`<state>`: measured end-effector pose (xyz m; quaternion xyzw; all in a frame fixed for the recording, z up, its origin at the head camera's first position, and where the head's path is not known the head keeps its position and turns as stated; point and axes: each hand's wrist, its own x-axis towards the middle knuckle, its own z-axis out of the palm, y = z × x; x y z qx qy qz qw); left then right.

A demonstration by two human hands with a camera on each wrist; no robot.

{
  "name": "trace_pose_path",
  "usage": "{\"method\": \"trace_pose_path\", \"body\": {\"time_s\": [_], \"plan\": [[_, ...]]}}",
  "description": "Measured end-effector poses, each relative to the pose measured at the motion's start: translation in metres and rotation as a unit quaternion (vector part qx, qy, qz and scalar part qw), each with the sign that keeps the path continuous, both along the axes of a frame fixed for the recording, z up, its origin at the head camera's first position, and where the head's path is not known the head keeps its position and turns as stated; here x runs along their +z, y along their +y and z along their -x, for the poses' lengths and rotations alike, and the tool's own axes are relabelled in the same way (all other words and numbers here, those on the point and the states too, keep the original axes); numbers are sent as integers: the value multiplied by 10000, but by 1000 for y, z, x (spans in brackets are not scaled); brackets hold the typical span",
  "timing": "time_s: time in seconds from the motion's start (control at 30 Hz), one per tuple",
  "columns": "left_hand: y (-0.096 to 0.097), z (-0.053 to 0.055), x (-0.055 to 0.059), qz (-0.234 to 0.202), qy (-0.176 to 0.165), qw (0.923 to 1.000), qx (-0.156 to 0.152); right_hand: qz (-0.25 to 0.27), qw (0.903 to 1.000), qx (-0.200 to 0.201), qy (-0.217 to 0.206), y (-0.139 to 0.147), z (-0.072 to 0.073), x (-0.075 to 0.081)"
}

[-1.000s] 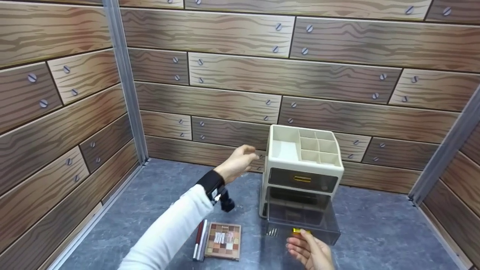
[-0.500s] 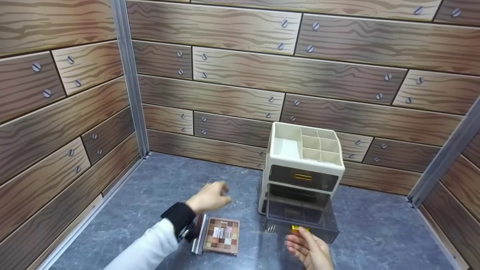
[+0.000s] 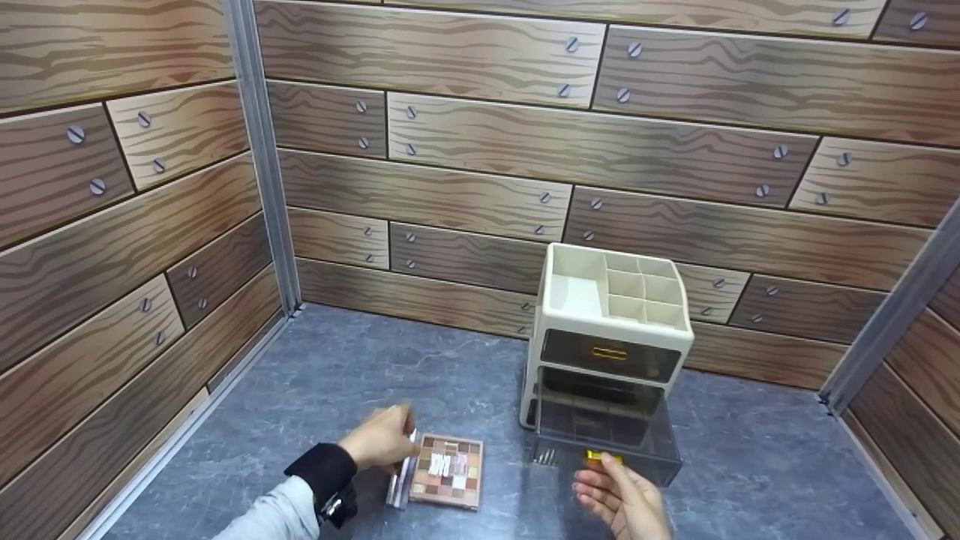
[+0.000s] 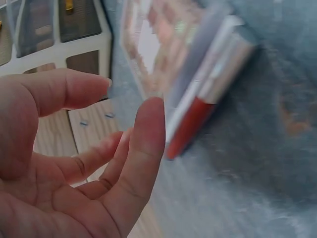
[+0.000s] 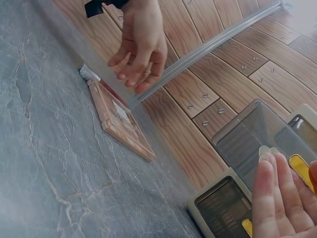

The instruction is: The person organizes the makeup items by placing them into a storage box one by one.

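My left hand [image 3: 382, 439] hovers over slim makeup tubes [image 3: 400, 484] beside an eyeshadow palette [image 3: 448, 471]. In the left wrist view, thumb and fingers are spread apart with nothing between them; just past the fingertips lie a red-and-silver tube [image 4: 198, 114] and paler ones against the palette [image 4: 158, 39]. My right hand [image 3: 626, 499] pinches the gold handle [image 3: 602, 457] of a clear smoky drawer [image 3: 649, 435], pulled out of a cream cosmetics organizer [image 3: 534, 360]. The right wrist view shows fingers [image 5: 267, 193] by that handle [image 5: 301, 171].
The organizer's upper drawer [image 3: 570, 352] is closed, and its top has divided compartments [image 3: 626, 285]. Several small silvery pieces [image 3: 545, 456] show at the pulled-out drawer's left front corner. Wood-plank-patterned walls [image 3: 450, 180] enclose the grey marbled surface [image 3: 360, 352].
My left hand has moved down and to the left, from beside the organizer to above the tubes. The right hand stays on the handle, and the drawer remains pulled out.
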<state>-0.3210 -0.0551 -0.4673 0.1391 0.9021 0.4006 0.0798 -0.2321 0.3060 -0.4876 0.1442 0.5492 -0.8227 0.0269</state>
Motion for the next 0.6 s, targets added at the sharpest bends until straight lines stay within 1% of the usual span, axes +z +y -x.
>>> {"method": "trace_pose_path", "body": {"time_s": [0.17, 0.27, 0.37, 0.4, 0.43, 0.5, 0.53, 0.6], "plan": [[-1, -4, -13, 5, -65, 9999, 125, -55, 10000, -12, 31, -1, 0, 0], [0, -5, -16, 72, -4, 9998, 171, -59, 9999, -13, 84, -1, 0, 1], [2, -5, -16, 151, 113, 9997, 172, -42, 9999, 5, 123, -1, -1, 1], [1, -4, -18, 170, 133, 9996, 172, -35, 9999, 12, 135, -1, -1, 1], [1, -3, -19, 234, 222, 9993, 171, -31, 9999, 38, 139, -1, -1, 1], [-1, 2, -26, 370, 431, 9982, 173, -34, 9999, 80, 145, -1, -2, 1], [-4, 8, -35, 466, 684, 9965, 138, -39, 9998, 92, 149, -1, -2, 1], [-8, 19, -51, 688, 948, 9929, 209, -41, 9998, 108, 147, 0, -3, 0]]}}
